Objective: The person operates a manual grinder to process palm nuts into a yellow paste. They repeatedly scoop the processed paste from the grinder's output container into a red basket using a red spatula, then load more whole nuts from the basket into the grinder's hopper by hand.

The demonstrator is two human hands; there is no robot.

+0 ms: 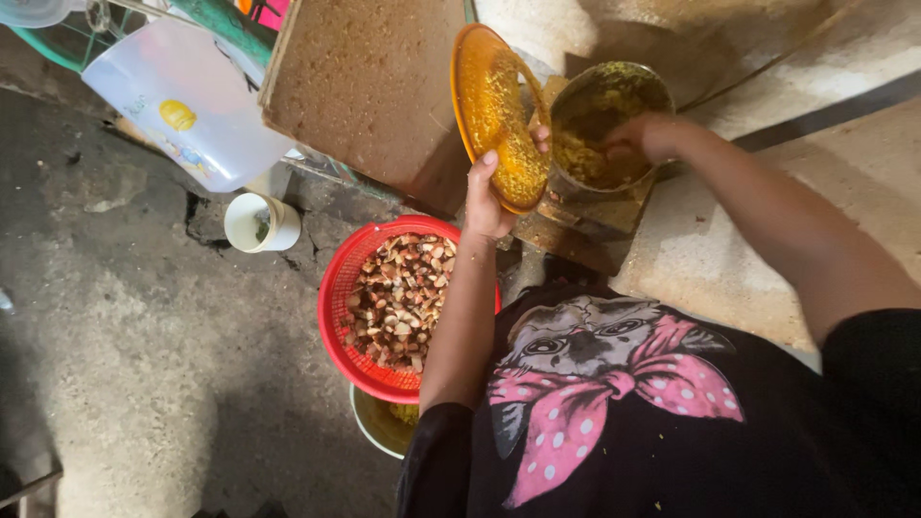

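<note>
Head view, upper centre of the frame. Inspector: start at the fingers.

Operator: I see the left hand [489,197] closed on the lower rim of an orange plate [499,115]. The thumb lies on the inner face and the fingertips wrap round the back edge. I read the plate as tilted steeply, nearly on edge, its face turned toward the right of the frame and coated with yellow mash.

Inspector: And the other hand?

Operator: The right hand [645,136] reaches in from the right of the frame, its fingers dipped into the mouth of a round metal hopper [600,120]. They are curled down into yellow-green mash inside; I cannot tell whether they grip anything or simply press on it. The plate's lower edge sits just beside the hopper's rim, touching or nearly so.

Inspector: What holds the hopper?

Operator: A worn metal base [576,225] below it, stained the same yellow, standing at the edge of a pale concrete slab [863,163].

Inspector: Surroundings, moving outward.

Operator: Below the left forearm, centre-left of the frame, I note a red perforated basket [336,297] filled with chopped brown and cream pieces. It rests on top of a pale bucket [369,422] that shows yellow contents at its lower edge. Left of the basket stands a small white cup [278,225] on dark cracked ground. Above it, upper left, a translucent plastic jug [192,105] lies tilted. A brown speckled board [369,86] leans behind the plate.
</note>
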